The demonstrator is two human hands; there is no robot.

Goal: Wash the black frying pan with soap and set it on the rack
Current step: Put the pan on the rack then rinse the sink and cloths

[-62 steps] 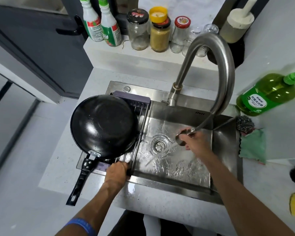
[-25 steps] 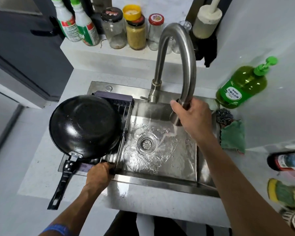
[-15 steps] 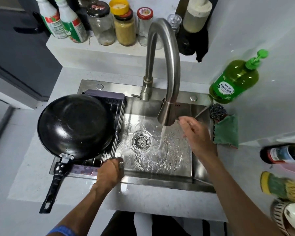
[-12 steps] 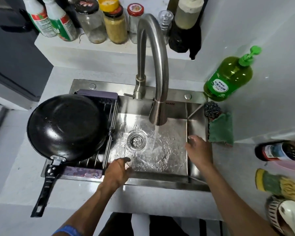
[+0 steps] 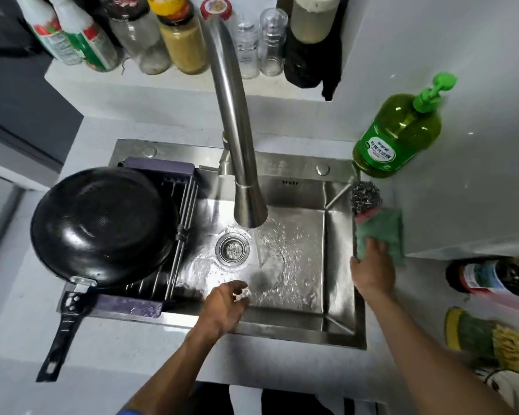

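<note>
Spanning the counter's middle, a steel sink (image 5: 339,310) is seen from above, water running from the tap (image 5: 246,187) into its basin. A black pan (image 5: 102,223) is set upside down on the rack (image 5: 180,211) over the sink's left side. The right hand (image 5: 373,269) is closed on a green cloth (image 5: 385,229) beside a scourer (image 5: 364,196). The left hand (image 5: 224,305) is held open, empty, over the basin's front edge.

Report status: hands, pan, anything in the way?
Left hand open, empty, over sink. Right hand on green cloth. Black frying pan upside down on rack. Tap running.
</note>
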